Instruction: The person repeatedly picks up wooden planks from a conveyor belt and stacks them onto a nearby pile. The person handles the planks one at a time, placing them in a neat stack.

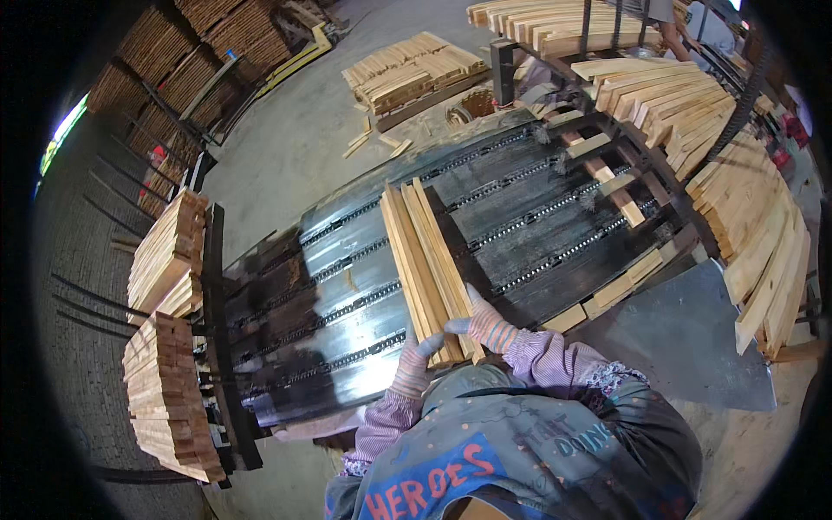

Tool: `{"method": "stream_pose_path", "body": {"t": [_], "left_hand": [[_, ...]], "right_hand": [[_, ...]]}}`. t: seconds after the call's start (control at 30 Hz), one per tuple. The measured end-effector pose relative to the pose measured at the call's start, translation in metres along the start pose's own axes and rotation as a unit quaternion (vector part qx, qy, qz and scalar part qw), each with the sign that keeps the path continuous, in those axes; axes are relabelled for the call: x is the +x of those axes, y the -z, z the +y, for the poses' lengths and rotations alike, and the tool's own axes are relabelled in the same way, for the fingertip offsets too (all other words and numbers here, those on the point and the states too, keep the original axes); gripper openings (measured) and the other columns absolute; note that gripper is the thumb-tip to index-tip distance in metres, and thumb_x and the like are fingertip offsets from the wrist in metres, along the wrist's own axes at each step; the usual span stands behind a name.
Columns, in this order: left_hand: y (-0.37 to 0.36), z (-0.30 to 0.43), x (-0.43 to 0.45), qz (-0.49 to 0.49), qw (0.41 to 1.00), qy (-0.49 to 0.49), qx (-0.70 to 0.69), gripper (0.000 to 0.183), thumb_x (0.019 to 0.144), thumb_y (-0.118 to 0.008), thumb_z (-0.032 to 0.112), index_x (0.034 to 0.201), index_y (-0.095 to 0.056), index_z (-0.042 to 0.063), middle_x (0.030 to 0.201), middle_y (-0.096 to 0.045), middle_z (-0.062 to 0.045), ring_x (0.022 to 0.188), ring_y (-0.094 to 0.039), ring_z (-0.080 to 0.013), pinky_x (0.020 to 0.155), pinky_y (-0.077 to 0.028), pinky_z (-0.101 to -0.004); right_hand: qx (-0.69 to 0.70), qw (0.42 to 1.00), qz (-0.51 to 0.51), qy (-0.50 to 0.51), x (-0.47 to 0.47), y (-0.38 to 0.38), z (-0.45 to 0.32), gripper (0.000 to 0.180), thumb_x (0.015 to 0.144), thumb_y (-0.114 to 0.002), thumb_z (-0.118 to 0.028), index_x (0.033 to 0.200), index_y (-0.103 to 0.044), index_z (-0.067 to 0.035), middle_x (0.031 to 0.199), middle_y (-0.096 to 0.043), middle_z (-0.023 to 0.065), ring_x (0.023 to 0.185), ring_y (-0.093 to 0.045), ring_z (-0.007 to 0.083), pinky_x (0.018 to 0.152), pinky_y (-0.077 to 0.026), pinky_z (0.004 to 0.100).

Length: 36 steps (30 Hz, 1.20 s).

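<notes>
Several long wooden strips (422, 273) lie side by side across a dark metal chain conveyor table (351, 286). Their near ends reach almost to my body. My left hand (416, 364), in a striped knit glove, grips the left side of the near end, thumb on top. On the right side, my gloved right hand (487, 325) closes around the same strips, its thumb over the top and its fingers along the outer edge. A narrow gap runs between the left and right strips toward the far end.
Stacked planks (162, 390) stand on a rack at the left. Fanned boards (663, 104) lean along metal posts on the right. Short wood blocks (617, 188) sit at the table's right end. A lumber pile (416, 68) and a yellow pallet jack (299, 58) are beyond. Another person (708, 32) is at upper right.
</notes>
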<state>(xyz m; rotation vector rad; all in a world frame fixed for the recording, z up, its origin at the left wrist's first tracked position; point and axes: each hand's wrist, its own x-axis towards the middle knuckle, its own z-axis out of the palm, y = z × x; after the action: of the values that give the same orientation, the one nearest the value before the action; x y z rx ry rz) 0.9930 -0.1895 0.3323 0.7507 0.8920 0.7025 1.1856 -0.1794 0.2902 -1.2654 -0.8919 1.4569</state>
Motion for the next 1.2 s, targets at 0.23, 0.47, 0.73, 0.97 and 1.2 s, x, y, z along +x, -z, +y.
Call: {"method": "stream_pose_path", "body": {"t": [0.23, 0.47, 0.73, 0.97, 1.2], "left_hand": [[0.051, -0.011, -0.016, 0.007, 0.987, -0.037, -0.154, 0.084, 0.081, -0.081, 0.033, 0.147, -0.041, 0.000, 0.124, -0.064, -0.018, 0.110, -0.068, -0.0317, 0.093, -0.060, -0.0461], [0.112, 0.003, -0.057, -0.003, 0.981, -0.094, -0.167, 0.074, 0.076, -0.074, 0.019, 0.144, -0.049, 0.006, 0.123, -0.064, -0.013, 0.109, -0.068, -0.0271, 0.092, -0.060, -0.0438], [0.188, 0.015, -0.106, -0.044, 0.966, -0.120, -0.224, 0.091, 0.076, -0.082, 0.026, 0.154, -0.039, 0.006, 0.131, -0.061, -0.012, 0.120, -0.062, -0.0257, 0.102, -0.053, -0.0410], [0.246, 0.043, -0.133, -0.053, 0.945, -0.098, -0.307, 0.092, 0.073, -0.082, 0.027, 0.152, -0.041, 0.004, 0.125, -0.064, -0.017, 0.111, -0.067, -0.0280, 0.094, -0.058, -0.0409], [0.288, 0.081, -0.133, -0.023, 0.949, -0.074, -0.305, 0.082, 0.076, -0.073, 0.019, 0.151, -0.043, 0.002, 0.132, -0.062, -0.019, 0.115, -0.066, -0.0341, 0.100, -0.056, -0.0479]], "right_hand": [[0.258, 0.947, -0.185, -0.049, 0.007, 0.030, -0.047, 0.093, 0.075, -0.081, -0.031, 0.153, -0.039, -0.004, 0.122, -0.062, 0.0092, 0.107, -0.064, 0.0211, 0.088, -0.056, 0.0321], [-0.069, 0.969, -0.219, 0.094, 0.049, -0.053, -0.121, 0.089, 0.074, -0.078, -0.017, 0.152, -0.040, 0.001, 0.137, -0.059, 0.0115, 0.126, -0.056, 0.0203, 0.108, -0.044, 0.0344], [-0.284, 0.853, -0.175, 0.402, 0.161, -0.319, -0.200, 0.083, 0.084, -0.075, -0.033, 0.155, -0.039, -0.006, 0.135, -0.062, 0.0265, 0.124, -0.062, 0.0347, 0.108, -0.047, 0.0389], [-0.480, 0.679, -0.229, 0.506, 0.197, -0.570, -0.262, 0.062, 0.090, -0.069, -0.035, 0.148, -0.049, -0.020, 0.113, -0.070, 0.0221, 0.108, -0.067, 0.0318, 0.096, -0.052, 0.0501], [-0.723, 0.526, -0.160, 0.418, 0.203, -0.632, -0.246, 0.057, 0.090, -0.070, -0.042, 0.143, -0.056, -0.026, 0.160, -0.038, 0.0231, 0.149, -0.033, 0.0460, 0.119, -0.028, 0.0586]]}}
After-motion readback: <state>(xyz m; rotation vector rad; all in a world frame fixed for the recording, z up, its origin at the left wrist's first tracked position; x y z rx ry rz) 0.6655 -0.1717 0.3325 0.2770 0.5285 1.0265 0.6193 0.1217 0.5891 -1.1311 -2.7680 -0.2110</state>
